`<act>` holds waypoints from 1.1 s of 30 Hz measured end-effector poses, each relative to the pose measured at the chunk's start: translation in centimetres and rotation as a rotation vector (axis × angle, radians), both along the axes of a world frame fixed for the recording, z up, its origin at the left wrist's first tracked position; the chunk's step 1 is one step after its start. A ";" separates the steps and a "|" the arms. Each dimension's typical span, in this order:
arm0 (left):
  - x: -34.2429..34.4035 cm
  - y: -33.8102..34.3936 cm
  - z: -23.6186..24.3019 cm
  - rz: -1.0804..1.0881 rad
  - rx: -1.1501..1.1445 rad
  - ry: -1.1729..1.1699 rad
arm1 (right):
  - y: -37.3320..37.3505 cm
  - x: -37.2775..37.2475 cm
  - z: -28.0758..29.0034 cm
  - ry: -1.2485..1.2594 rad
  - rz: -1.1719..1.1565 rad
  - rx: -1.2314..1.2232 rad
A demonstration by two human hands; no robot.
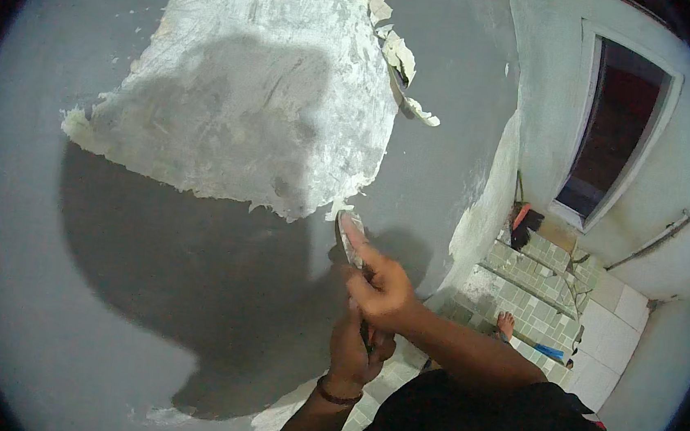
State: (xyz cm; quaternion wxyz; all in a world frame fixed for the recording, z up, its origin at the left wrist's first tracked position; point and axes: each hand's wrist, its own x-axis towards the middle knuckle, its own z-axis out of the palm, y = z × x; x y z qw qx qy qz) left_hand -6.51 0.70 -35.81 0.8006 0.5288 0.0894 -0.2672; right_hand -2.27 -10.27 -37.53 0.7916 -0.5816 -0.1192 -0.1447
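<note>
Both my hands grip one scraper (349,239), its narrow metal blade pointing up along the wall. My right hand (388,289) is closed around its upper part, with a finger stretched along the blade. Just below, my left hand (354,349), with a bracelet at the wrist, is wrapped round the dark handle. The blade tip touches the lower right corner of a bare, whitish patch (239,116) where the grey paint (431,174) is gone. Loose, curled paint flakes (400,56) hang along that patch's right edge.
A large shadow (192,276) falls over the patch and the painted wall. At right are a framed window (619,129), a broom head (525,225) by the far wall, and a tiled floor (539,294) with a blue object (548,351). A bare foot (504,325) stands there.
</note>
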 end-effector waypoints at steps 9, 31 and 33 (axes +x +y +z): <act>-0.5 0.0 -0.1 0.067 0.106 -0.029 | -0.9 -0.1 0.6 0.104 0.052 0.063; 0.4 0.3 0.5 -0.029 0.086 -0.076 | 0.5 0.8 -0.3 -0.051 -0.055 0.078; 0.5 0.3 0.3 0.006 0.099 -0.063 | 0.4 0.8 -0.3 0.041 -0.040 0.065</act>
